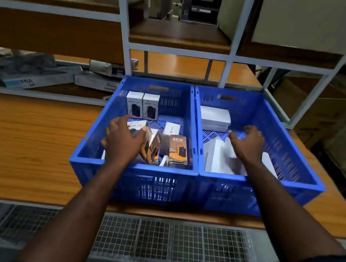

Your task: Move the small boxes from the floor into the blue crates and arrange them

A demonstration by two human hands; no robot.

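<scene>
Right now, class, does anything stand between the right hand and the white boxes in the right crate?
Nothing visible does. The right hand hovers empty inside the right crate, over the white boxes, its fingers loosely curled.

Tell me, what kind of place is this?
Probably a warehouse or stockroom. Metal shelving racks rise ahead, with more far behind. Two blue crates on a wooden shelf hold small product boxes, and what look like cardboard cartons sit at the right.
</scene>
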